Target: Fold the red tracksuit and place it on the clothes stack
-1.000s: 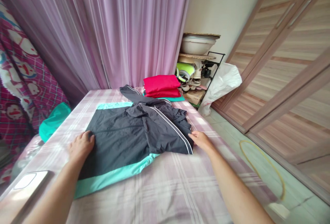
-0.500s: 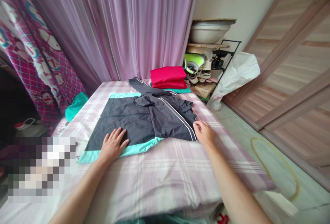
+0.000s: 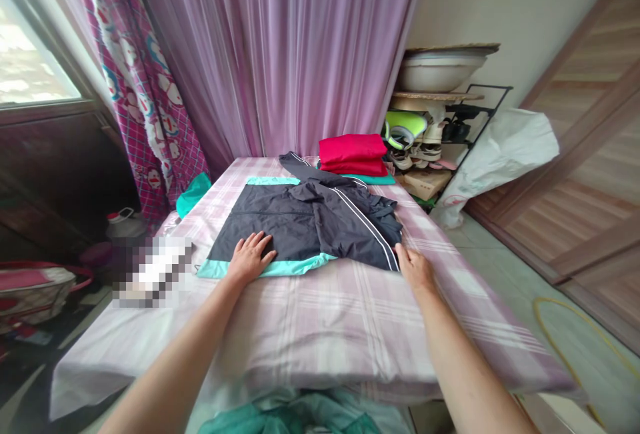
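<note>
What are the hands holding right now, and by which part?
Neither clearly grips: the left hand lies flat on the dark jacket by its teal hem; the right hand touches its sleeve edge.

You're in a home bedroom. Field signs: a bed (image 3: 300,334) under a plaid sheet, sheer lilac curtains (image 3: 280,54), a shoe rack (image 3: 467,114) holding footwear, and tall wood-finish wardrobe doors (image 3: 590,154) beside you.

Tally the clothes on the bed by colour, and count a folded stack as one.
Dark grey with mint trim: 1 (jacket)
Red: 1 (folded stack)
Teal: 2 (folded cloth under the red stack; bunched cloth at the far left edge)
Total: 4
</note>
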